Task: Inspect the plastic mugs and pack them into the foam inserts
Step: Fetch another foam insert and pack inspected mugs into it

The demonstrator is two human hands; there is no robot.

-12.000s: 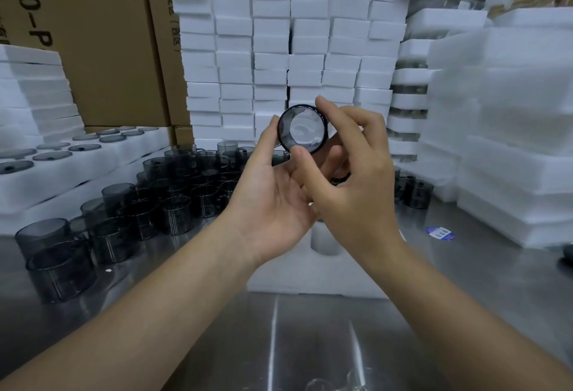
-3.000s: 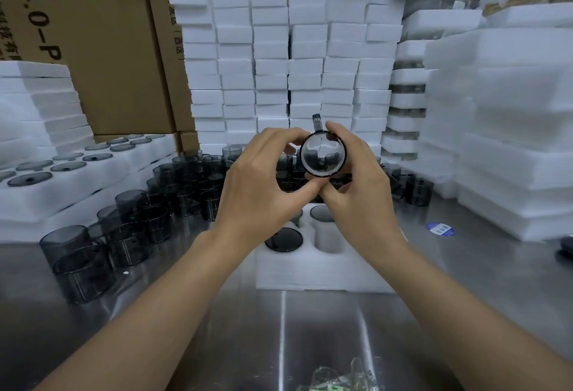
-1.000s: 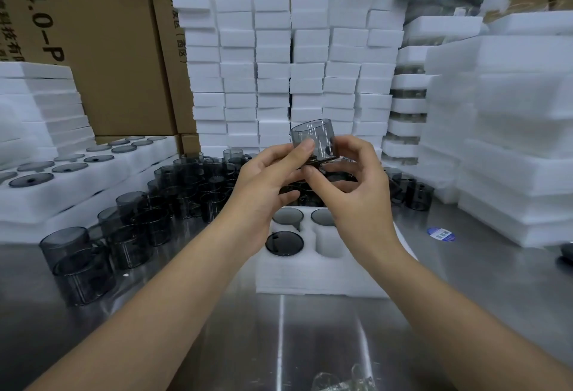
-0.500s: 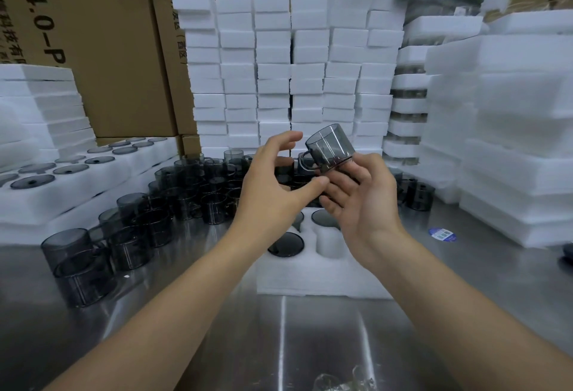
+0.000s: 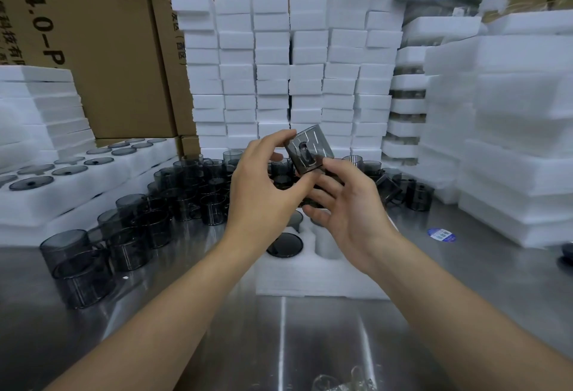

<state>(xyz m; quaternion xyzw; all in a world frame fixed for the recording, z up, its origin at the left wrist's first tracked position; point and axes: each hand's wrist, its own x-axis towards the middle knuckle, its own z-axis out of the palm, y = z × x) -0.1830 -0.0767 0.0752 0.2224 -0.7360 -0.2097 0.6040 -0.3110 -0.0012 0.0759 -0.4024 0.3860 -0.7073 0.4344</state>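
A smoky grey see-through plastic mug (image 5: 308, 150) is held up at chest height between both hands, tilted, its handle facing me. My left hand (image 5: 263, 186) pinches its upper left edge with fingertips and thumb. My right hand (image 5: 347, 207) holds its lower right side with thumb and curled fingers. Under the hands lies a white foam insert (image 5: 319, 279) on the steel table; one mug (image 5: 284, 245) sits in its near left hole, others are partly hidden behind my hands.
A crowd of loose grey mugs (image 5: 173, 201) covers the table's left and back. Filled foam inserts (image 5: 71, 183) lie at left. Stacks of white foam blocks (image 5: 291, 74) and slabs (image 5: 511, 130) wall the back and right. A blue sticker (image 5: 441, 234) lies at right.
Over the last second the mug has been turned in my hands, from upright to tilted with its handle toward me. Both hands stayed above the foam insert.
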